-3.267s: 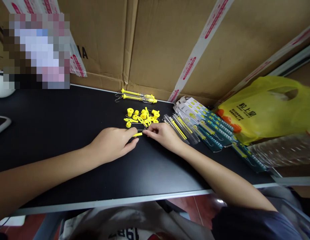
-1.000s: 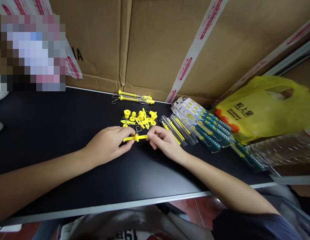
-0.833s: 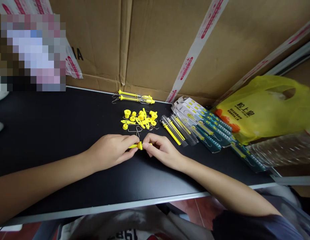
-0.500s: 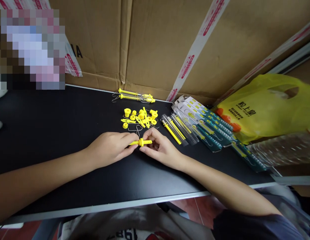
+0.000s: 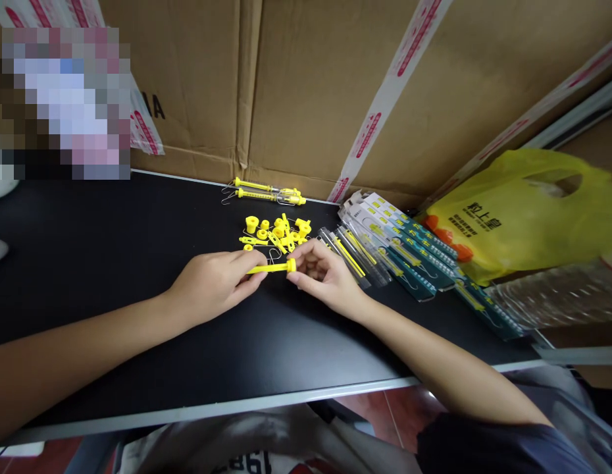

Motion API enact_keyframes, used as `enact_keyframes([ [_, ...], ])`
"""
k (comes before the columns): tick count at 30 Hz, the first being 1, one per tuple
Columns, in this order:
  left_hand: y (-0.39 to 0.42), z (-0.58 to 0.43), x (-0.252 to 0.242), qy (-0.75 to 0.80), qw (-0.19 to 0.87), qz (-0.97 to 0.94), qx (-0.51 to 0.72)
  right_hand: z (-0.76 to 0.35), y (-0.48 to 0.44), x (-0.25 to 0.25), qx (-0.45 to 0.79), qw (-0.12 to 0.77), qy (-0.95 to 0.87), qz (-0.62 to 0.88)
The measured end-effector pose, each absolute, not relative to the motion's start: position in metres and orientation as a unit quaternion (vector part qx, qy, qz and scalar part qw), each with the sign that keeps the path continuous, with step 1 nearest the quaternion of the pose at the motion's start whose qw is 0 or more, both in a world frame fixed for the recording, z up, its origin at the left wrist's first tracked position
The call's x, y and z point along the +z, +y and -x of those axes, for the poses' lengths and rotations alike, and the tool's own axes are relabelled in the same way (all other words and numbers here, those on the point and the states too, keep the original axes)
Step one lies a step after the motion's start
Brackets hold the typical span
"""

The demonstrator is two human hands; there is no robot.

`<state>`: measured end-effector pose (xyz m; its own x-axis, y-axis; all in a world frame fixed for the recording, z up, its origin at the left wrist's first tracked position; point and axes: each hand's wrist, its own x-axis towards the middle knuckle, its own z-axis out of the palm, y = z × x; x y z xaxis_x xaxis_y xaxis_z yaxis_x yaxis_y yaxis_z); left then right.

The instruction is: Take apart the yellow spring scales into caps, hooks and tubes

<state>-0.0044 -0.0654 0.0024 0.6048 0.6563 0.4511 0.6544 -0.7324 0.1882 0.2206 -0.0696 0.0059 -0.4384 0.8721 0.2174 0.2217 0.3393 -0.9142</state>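
My left hand pinches a slim yellow plastic rod above the black table. At the rod's right end sits a yellow collar, held between the thumb and fingertips of my right hand. Just beyond my fingers lies a pile of yellow plastic parts, with rings, flat pieces and caps among bent wire hooks. Farther back, two spring scales with hooks lie side by side. Right of the pile are clear tubes with yellow strips in them.
Printed spring scale boxes lie stacked on the right, beside a yellow plastic bag with orange things in it. Large cardboard boxes stand along the table's back edge. A pixelated patch covers the upper left.
The yellow collar has shifted along the rod from near its middle to the right end. My right hand has moved slightly right and up with it, the left slightly left.
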Motion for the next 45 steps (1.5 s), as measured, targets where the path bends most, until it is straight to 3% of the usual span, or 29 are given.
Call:
enact_keyframes([
  [5, -0.062, 0.007, 0.007, 0.420, 0.041, -0.859, 0.289, -0.225, -0.058, 0.005, 0.405, 0.404, -0.726, 0.382],
  [16, -0.066, 0.006, 0.006, 0.412, 0.036, -0.863, 0.288, -0.202, -0.042, 0.010, 0.106, 0.211, -0.868, 0.437],
  [23, -0.068, 0.005, 0.006, 0.410, 0.042, -0.867, 0.281, -0.200, -0.035, 0.013, 0.095, 0.215, -0.854, 0.464],
  [30, -0.064, 0.006, 0.001, 0.384, 0.016, -0.892, 0.237, -0.219, -0.062, 0.016, 0.216, 0.236, -0.870, 0.375],
  [36, -0.068, 0.003, 0.000, 0.300, -0.009, -0.934, 0.195, -0.214, -0.084, 0.014, 0.165, 0.203, -0.895, 0.362],
  [42, -0.065, 0.003, -0.003, 0.306, -0.014, -0.930, 0.202, -0.224, -0.080, 0.017, 0.091, 0.206, -0.909, 0.352],
  [45, -0.064, 0.003, -0.005, 0.320, -0.024, -0.925, 0.205, -0.229, -0.078, 0.023, 0.055, 0.165, -0.915, 0.363],
])
